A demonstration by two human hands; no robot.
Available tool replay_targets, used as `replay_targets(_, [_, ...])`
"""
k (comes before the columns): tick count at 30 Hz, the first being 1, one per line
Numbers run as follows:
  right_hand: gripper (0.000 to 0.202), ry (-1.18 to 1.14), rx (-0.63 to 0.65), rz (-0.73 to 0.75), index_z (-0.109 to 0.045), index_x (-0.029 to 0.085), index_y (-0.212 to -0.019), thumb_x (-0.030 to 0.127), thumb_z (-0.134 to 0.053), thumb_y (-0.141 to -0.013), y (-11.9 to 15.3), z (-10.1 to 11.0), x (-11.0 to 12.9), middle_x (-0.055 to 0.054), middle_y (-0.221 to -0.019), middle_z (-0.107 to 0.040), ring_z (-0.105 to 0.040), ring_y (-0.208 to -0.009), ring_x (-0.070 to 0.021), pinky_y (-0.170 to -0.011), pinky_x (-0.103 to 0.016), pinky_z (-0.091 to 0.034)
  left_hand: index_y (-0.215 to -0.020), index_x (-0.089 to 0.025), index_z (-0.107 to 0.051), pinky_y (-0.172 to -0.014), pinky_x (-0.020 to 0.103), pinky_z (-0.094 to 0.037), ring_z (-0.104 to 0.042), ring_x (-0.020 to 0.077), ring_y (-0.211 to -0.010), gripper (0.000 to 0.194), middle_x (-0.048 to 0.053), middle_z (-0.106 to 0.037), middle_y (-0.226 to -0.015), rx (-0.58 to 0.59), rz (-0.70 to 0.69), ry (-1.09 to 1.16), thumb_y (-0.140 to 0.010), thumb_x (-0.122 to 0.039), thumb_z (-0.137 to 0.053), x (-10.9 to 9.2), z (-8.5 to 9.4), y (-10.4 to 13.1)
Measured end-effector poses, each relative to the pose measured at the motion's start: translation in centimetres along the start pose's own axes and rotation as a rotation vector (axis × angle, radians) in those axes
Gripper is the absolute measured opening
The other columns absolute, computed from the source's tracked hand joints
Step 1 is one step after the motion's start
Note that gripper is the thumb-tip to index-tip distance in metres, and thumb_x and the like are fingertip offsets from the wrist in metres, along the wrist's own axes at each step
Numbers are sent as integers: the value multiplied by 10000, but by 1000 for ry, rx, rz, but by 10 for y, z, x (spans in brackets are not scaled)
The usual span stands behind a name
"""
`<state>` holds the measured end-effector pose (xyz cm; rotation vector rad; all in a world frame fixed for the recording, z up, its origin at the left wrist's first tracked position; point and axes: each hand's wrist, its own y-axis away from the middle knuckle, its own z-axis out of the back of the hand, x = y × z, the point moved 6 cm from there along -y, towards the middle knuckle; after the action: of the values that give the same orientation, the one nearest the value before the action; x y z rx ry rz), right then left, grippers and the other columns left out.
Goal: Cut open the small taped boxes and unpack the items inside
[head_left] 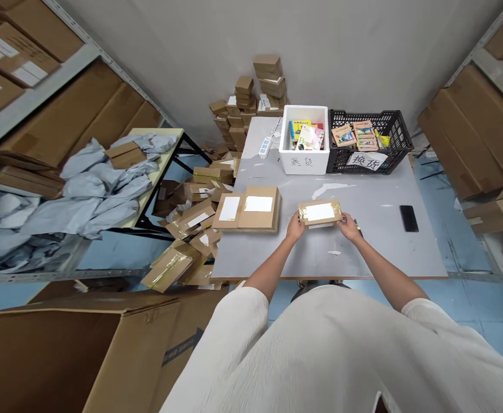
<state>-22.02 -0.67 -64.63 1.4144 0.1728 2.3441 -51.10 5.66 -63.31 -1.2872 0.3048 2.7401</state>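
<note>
White shirt cloth [332, 350] fills the foreground, with both bare forearms reaching from its sleeves across the front of the grey table [384, 252]. Holding the small brown parcel [336, 214] well seems to call for light, even pressure at its two ends, keeping it level and fingertips off the white label [319, 211] on top. Left hand [295, 228] and right hand [349, 227] are partly closed, curled about opposite ends of that parcel, which sits between them above the table's near half; whether it touches the surface I cannot tell. The forearms converge toward it, the right angled inward more. Two labelled cartons [257, 222] lie left of the parcel, a dark phone [409, 218] well to its right. Beyond stand a white bin [305, 165] and a black crate [400, 155], then stacked boxes [267, 67] by the wall.
</note>
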Motion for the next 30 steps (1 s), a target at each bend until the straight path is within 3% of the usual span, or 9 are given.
replay_targets(6, [488, 46, -20, 29, -644, 220, -1414, 323, -625, -938, 5, 27, -23, -132, -1388, -750, -744, -1164, -235, -1098, -418, -572, -1681, -185, -447, -1199, 455, -504, -667, 309, -1347, 650, 181, -648, -1544, 18, 84, 76, -1042, -216, -562, 7, -14, 2])
replay_targets(12, [410, 351, -112, -196, -681, 187, -1330, 318, -637, -943, 15, 66, -68, -178, -1418, -690, -704, -1221, -282, -1055, -385, -552, -1676, -193, -471, -1185, 503, -507, -666, 345, -1330, 643, 191, -667, -1474, -6, 111, 108, -1056, -295, -607, 13, -15, -1])
replay_targets(16, [394, 548, -50, -336, -658, 200, -1273, 369, -716, -921, 22, 65, -92, -185, -1398, -658, -675, -1242, -323, -969, -383, -545, -1674, -173, -476, -1176, 499, -501, -682, 325, -1259, 643, 204, -657, -1475, 7, 106, 113, -1050, -280, -589, 16, -16, -1])
replay_targets(20, [415, 648, 12, -350, -602, 213, -1282, 380, -736, -926, 26, 54, -106, -176, -1398, -631, -646, -1282, -329, -977, -402, -546, -1683, -148, -450, -1162, 500, -509, -674, 326, -1241, 672, 219, -648, -1486, 17, 75, 107, -1049, -324, -589, 17, -16, 0])
replay_targets(25, [426, 559, -12, -336, -572, 223, -1250, 311, -751, -874, 24, 55, -114, -171, -1342, -663, -679, -1200, -318, -947, -403, -562, -1689, -142, -434, -1162, 463, -517, -659, 314, -1284, 687, 214, -653, -1484, 60, 52, 91, -1051, -344, -593, 11, -23, 4])
replay_targets(30, [396, 253, -209, -262, -602, 220, -1238, 360, -660, -872, 7, 98, -95, -118, -1059, -754, -730, -982, -310, -867, -406, -583, -1679, -183, -438, -1126, 443, -551, -698, 277, -1205, 671, 187, -663, -1477, 110, 58, 83, -1050, -354, -600, -4, -40, 12])
